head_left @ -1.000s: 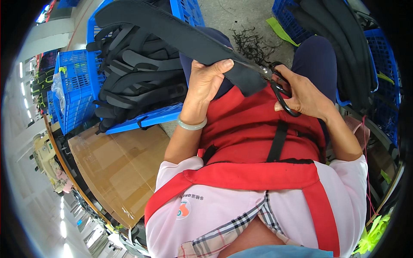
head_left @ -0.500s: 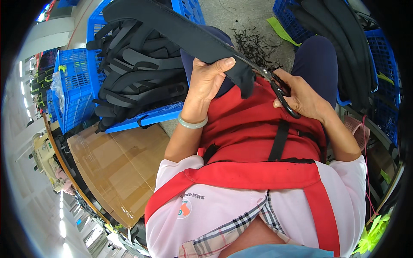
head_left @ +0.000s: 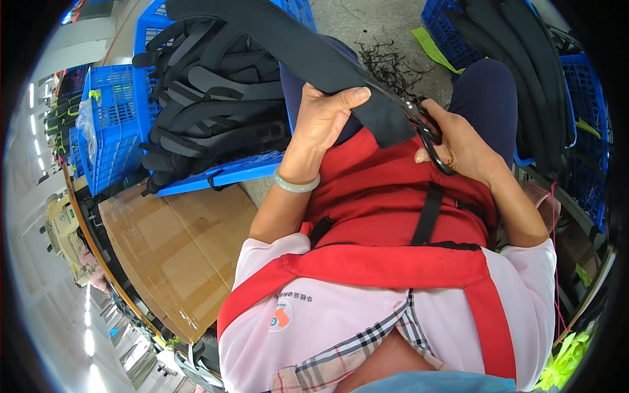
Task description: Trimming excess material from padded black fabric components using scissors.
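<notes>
A long black padded fabric strap (head_left: pixel 288 49) runs from the upper left down over my lap. My left hand (head_left: pixel 325 121) grips its lower edge, thumb on top, close to the squared end. In my right hand (head_left: pixel 462 141) is a pair of scissors (head_left: pixel 427 134) with black handles, fingers in the loops. The blades lie along the strap's upper right edge near that end, and the strap partly hides them. A red apron (head_left: pixel 393 203) covers my lap beneath.
A blue crate (head_left: pixel 226 175) heaped with similar black straps (head_left: pixel 216 98) stands at the left, a cardboard box (head_left: pixel 177 255) nearer me. Black scraps (head_left: pixel 390 65) litter the floor ahead. More black pieces (head_left: pixel 517 72) hang over blue crates (head_left: pixel 586 85) at the right.
The strap has shifted slightly right in my left hand's grip, and its end, curled before, now lies flatter and wider. The scissors stay at its edge, their blades lying closer along it.
</notes>
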`<action>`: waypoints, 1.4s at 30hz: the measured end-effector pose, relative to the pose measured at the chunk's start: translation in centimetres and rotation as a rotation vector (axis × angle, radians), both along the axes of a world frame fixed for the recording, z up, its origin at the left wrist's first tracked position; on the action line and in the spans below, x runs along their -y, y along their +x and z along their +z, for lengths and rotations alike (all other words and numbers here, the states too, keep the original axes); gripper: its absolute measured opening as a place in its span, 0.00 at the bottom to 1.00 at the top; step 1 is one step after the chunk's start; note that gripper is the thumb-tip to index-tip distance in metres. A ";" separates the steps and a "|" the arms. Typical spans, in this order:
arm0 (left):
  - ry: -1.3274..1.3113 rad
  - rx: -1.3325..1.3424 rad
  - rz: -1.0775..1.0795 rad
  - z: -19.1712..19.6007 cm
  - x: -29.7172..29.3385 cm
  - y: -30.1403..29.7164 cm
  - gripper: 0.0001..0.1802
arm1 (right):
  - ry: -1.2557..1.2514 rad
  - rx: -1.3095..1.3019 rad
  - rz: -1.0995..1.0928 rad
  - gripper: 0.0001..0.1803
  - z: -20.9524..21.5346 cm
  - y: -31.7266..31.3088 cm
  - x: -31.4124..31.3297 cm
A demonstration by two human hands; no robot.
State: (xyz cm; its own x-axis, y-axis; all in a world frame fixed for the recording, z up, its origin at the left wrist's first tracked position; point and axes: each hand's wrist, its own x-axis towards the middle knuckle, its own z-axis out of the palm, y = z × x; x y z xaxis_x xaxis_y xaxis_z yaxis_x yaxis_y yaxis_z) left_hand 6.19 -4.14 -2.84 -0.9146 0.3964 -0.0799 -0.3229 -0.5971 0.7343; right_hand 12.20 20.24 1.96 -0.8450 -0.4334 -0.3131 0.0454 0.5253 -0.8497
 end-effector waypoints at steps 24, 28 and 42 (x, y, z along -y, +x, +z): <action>0.022 0.022 0.025 1.3 -1.0 0.5 0.12 | 0.081 -0.042 -0.007 0.36 1.4 -1.6 2.2; 0.063 0.146 0.075 2.1 -0.5 0.4 0.12 | 0.069 -0.054 -0.031 0.38 0.3 -1.3 2.1; 0.063 0.101 0.114 1.4 -0.5 0.2 0.10 | -0.008 -0.053 -0.080 0.34 -0.4 -1.4 2.1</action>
State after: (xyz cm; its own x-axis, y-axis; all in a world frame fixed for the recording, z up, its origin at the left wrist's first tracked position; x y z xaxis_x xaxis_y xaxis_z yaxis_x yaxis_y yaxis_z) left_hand 6.34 -3.60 -1.45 -0.9427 0.2972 -0.1519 -0.3204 -0.6783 0.6613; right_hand 10.83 18.19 1.55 -0.8922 -0.3663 -0.2642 0.0418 0.5155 -0.8559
